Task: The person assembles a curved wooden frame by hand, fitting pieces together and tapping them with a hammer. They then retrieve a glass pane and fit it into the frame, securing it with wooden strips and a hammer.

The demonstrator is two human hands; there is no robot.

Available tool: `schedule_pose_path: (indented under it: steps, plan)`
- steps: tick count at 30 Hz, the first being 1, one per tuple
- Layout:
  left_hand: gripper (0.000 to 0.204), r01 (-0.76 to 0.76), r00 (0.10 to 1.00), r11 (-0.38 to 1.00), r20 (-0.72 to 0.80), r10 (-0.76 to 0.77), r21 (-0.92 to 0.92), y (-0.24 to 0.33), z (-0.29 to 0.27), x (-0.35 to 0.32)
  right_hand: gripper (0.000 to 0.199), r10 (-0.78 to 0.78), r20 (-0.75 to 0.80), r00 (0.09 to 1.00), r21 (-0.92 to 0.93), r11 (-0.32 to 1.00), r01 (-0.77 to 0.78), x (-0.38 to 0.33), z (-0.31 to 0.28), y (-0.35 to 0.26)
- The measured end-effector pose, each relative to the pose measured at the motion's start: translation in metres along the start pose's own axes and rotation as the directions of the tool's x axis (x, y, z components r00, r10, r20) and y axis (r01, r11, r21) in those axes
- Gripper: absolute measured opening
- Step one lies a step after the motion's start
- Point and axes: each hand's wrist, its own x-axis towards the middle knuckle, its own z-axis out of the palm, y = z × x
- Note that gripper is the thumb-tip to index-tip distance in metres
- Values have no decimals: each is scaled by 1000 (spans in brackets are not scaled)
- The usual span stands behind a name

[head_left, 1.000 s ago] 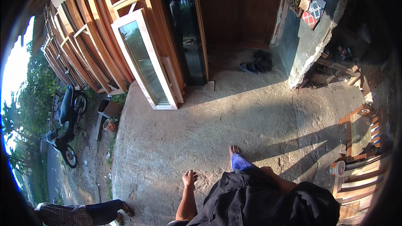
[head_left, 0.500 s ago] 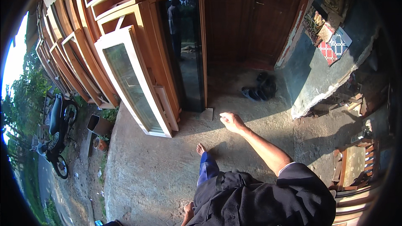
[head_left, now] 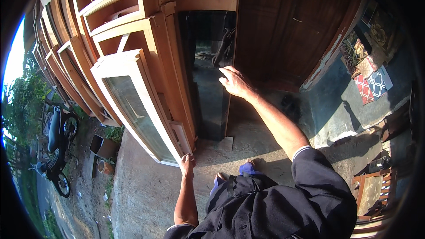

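Left hand [head_left: 187, 163] is at the near corner of the pale window [head_left: 137, 106], finger grip unclear; right hand [head_left: 236, 82], fingers slightly spread, partly hides the dark panel [head_left: 207, 110].

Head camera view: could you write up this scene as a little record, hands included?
Left hand: at the lower corner of the white-framed glass panel; grip unclear
Right hand: raised, loosely open, before the dark glass panel; contact unclear
Behind white-framed glass panel: wooden frames
Far left: motorcycle

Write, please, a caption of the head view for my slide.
Left hand at the lower corner of a white window, right hand extended toward dark glass.
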Motion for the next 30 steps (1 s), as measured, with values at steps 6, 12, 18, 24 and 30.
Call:
schedule_pose_path:
  steps: [6,12,18,24,30]
  plan:
    - [39,-246,967,969,74,246,0,152,121,52,41,-5,-66,998,62,998,9,85,8,55]
    - [42,-499,860,851,26,509,-166,252,210,140,41,160,35,987,409,898,-160,95,22,110]
    - [53,-363,931,903,-49,362,-232,345,242,207,46,-40,-74,996,342,938,63,107,23,131]
    - [51,-641,750,756,-97,654,132,343,263,240,47,-59,-68,996,427,901,82,119,16,130]
    - [50,-613,778,786,-112,618,76,333,275,258,48,-14,-44,999,455,890,33,116,16,131]
